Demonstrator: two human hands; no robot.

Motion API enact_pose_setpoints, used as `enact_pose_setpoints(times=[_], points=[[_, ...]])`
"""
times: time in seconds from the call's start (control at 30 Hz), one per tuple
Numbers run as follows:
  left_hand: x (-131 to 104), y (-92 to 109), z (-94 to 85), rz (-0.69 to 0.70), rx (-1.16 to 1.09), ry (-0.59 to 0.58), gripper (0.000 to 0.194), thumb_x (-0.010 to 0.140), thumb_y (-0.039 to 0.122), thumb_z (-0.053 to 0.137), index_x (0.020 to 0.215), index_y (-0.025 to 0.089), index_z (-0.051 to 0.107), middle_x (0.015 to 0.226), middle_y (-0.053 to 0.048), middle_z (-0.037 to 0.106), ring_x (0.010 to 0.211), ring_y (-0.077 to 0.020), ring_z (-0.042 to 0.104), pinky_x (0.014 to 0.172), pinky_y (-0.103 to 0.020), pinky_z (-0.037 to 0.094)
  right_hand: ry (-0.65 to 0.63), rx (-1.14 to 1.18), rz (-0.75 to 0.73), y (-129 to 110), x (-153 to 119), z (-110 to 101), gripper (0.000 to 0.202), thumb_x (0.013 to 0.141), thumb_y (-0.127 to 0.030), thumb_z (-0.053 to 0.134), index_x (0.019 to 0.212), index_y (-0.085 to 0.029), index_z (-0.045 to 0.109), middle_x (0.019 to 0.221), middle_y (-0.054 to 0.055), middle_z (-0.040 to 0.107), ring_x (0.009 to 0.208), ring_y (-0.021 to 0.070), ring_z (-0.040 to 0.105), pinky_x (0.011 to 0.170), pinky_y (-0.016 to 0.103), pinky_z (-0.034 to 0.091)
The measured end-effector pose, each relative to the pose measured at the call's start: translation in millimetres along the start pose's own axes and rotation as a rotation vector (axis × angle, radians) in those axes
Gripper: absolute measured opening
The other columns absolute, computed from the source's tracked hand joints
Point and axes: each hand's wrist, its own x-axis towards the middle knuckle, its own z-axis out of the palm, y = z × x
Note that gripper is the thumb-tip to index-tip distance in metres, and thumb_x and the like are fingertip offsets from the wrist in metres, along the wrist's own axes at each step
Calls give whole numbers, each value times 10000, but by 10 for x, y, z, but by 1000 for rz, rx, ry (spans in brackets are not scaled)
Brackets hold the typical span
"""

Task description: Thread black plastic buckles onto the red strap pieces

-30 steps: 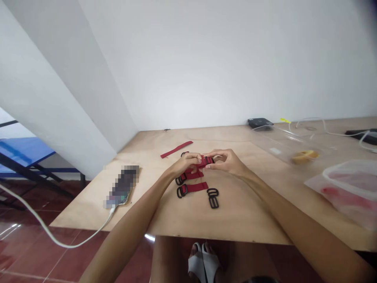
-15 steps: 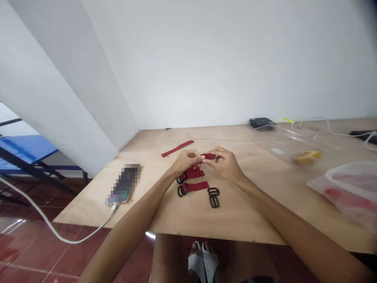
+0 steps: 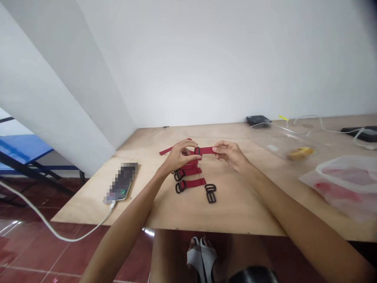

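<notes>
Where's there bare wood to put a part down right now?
Between the loose buckles and the front edge of the table, and between the right arm and the plastic bag. It is crowded around the left hand, where buckled straps lie close together.

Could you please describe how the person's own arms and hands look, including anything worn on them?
The left hand and the right hand are bare, without gloves. The left forearm and the right forearm are slim; no sleeve, watch or bracelet shows on either. Small details on the fingers cannot be made out.
</notes>
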Motion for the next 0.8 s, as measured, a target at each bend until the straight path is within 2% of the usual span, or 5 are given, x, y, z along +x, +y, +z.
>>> enact_pose_setpoints(times=[0.17, 0.3, 0.37, 0.6, 0.8], points=[[-341, 355, -156, -22, 329, -126, 313, 807, 424, 744, 1005, 182, 740, 841, -52, 698, 674, -159, 578, 628, -264, 446, -287, -188, -15, -106, -246, -30, 367, 666, -447, 846, 823, -164, 672, 626, 1, 648, 510, 119, 561, 507, 259, 447], [-823, 676, -194, -134, 514, -213, 338, 843, 431, 709, 1113, 230, 720, 995, -49, 720, 804, -189, 635, 744, -287, 498, -434, -404, 2, -109, -628, 23, 316, 782, -466, 755, 887, -172, 702, 695, 24, 686, 557, 130, 587, 550, 265, 459], [-1042, 744, -172, -177, 566, -241, 314, 862, 397, 692, 1134, 241, 708, 1106, -58, 696, 958, -220, 652, 869, -319, 507, -365, -538, -73, -69, -769, 33, 256, 832, -430, 707, 849, -174, 711, 734, 33, 695, 619, 141, 596, 590, 267, 458], [-1354, 534, -90, -278, 758, -308, 321, 886, 409, 645, 1155, 237, 676, 1176, -73, 654, 982, -251, 672, 859, -344, 522, -343, -855, -211, 103, -852, 71, 131, 825, -241, 676, 913, -205, 765, 915, 55, 694, 749, 171, 604, 678, 282, 454], [-1265, 389, -176, -326, 664, -173, 439, 783, 425, 749, 1167, 253, 622, 1085, -32, 699, 889, -218, 659, 794, -314, 499, -346, -869, -135, 136, -672, -37, 80, 751, -200, 667, 812, -185, 716, 776, 28, 675, 676, 159, 587, 626, 266, 432]])
